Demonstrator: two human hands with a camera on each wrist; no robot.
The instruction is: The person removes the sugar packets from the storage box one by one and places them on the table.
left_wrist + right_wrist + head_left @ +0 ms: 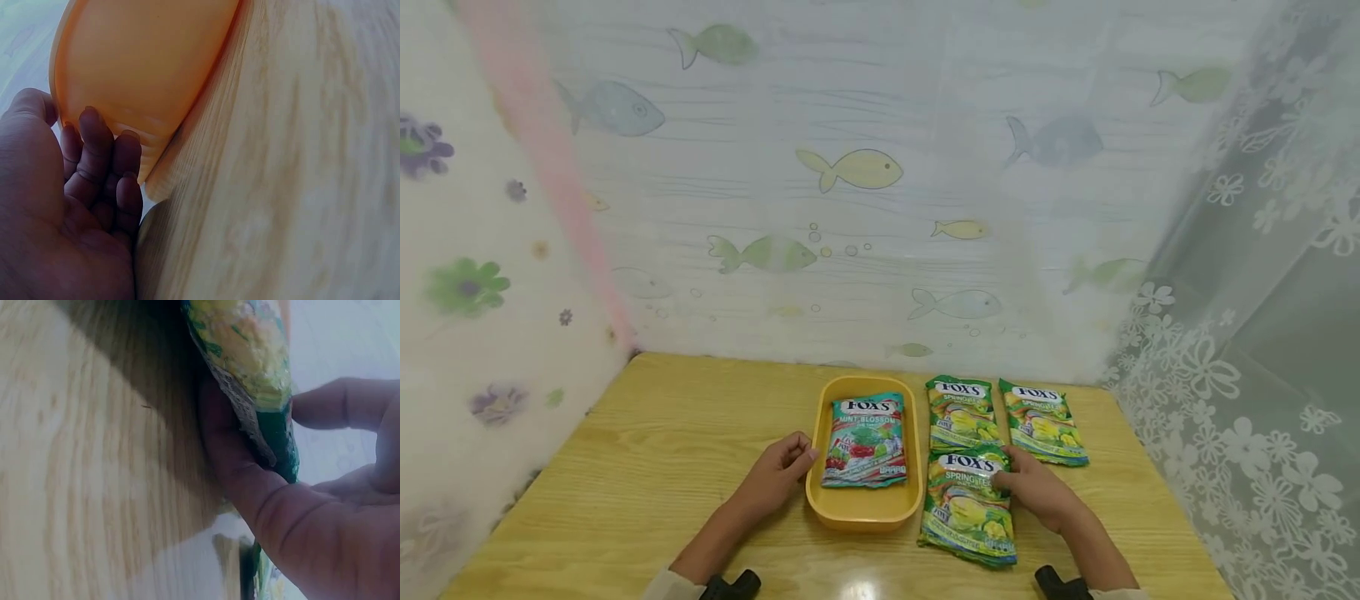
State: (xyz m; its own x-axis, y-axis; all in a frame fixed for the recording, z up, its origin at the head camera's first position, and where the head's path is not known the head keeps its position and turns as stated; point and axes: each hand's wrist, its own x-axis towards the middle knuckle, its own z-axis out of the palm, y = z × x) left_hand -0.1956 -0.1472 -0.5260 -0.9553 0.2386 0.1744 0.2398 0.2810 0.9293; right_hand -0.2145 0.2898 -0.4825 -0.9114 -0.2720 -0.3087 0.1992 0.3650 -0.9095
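Note:
A yellow plastic tray [865, 510] stands on the table with a teal FOX'S Mint Blossom candy bag [865, 442] lying inside it. My left hand [781, 471] holds the tray's left side, thumb at the rim and curled fingers against the outer wall [144, 56]. To the right of the tray, my right hand [1037, 487] pinches the right edge of a green and yellow FOX'S candy bag [967, 508]. In the right wrist view the thumb is on the front of this bag [244, 350], and a finger [231, 456] lies under it.
Behind the pinched bag lie two more green FOX'S bags, one at the back [964, 415] near the tray and one farther right [1045, 423]. The wooden table [662, 442] ends at a fish-print curtain [850, 275]. A lacy curtain [1247, 400] hangs on the right.

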